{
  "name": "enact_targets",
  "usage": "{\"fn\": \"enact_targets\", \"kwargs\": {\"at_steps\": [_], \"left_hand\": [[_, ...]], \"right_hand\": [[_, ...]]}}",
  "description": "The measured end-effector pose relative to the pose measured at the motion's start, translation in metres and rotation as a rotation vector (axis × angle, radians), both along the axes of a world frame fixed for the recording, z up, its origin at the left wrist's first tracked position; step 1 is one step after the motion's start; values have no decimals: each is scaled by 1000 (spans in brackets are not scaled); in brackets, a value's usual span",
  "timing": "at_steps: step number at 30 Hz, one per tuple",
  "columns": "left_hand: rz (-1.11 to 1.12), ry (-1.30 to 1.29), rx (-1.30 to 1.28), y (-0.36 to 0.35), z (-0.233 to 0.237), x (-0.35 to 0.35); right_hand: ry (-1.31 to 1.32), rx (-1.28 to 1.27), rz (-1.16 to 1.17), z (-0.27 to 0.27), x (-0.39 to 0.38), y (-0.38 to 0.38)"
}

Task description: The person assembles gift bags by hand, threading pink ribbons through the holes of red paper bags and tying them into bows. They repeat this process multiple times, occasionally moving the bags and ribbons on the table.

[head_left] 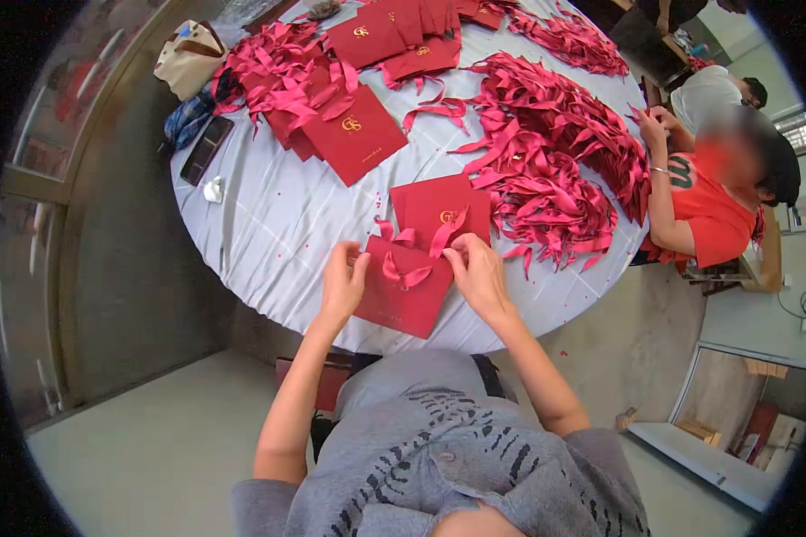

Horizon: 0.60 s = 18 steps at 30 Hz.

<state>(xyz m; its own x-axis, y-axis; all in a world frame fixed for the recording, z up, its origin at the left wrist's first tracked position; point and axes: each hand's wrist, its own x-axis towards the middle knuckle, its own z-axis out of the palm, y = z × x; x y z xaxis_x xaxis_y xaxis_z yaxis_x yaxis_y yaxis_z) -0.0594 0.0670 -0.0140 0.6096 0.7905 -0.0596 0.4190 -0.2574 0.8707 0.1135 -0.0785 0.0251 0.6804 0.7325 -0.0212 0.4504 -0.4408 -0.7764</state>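
A red paper bag (401,300) with a pink-red ribbon (406,271) across its front lies at the table's near edge. My left hand (344,279) is at the bag's upper left corner, its fingers curled together near the edge. At the upper right corner my right hand (476,273) has thumb and fingers pinched by a ribbon end (448,234). Whatever is between the fingers of either hand is too small to make out. Just beyond lies another red bag (476,208) with a gold logo, partly covered by the ribbons.
Stacked red bags (360,134) with ribbons lie at the far left, near a black phone-like case (208,150) and a cream bag (190,58). A large ribboned pile (555,134) fills the right side. A person in red (712,215) works at the right edge.
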Motion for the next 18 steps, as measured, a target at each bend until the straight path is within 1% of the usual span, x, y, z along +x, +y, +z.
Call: {"fn": "enact_targets", "kwargs": {"at_steps": [1, 2, 4, 5, 6, 7, 9, 11, 12, 14, 16, 17, 18], "left_hand": [[2, -61, -89, -3, 1, 3], [4, -62, -91, -4, -1, 3], [-42, -63, -188, -6, -6, 3], [-45, -62, -191, -6, -7, 3], [-45, -60, -237, -5, -6, 2], [-43, -59, -280, -4, -6, 3], [-36, -93, -283, -5, -2, 3], [-31, -126, -293, -9, -2, 3], [-39, -117, -255, -11, -2, 3], [-45, -107, -220, -14, -2, 2], [-71, -106, -283, -17, 5, 2], [-74, -107, -286, -19, 4, 3], [-68, -134, -308, -21, 3, 4]], "right_hand": [[-137, 52, 34, 10, -2, 0], [-275, 104, 66, 17, -3, 0], [-252, 166, 248, 20, -8, 5], [-249, 190, 347, 20, -11, 9], [-224, 194, 393, 18, -16, 11], [-259, 145, 397, 19, -21, 12], [-310, 55, 389, 22, -31, 13], [-304, 17, 365, 14, -38, 13], [-299, -18, 342, 10, -40, 13], [-275, 0, 323, 6, -41, 13], [-83, 9, 266, 5, -40, 12], [-83, 7, 264, 7, -38, 11], [9, -15, 262, 14, -36, 9]]}}
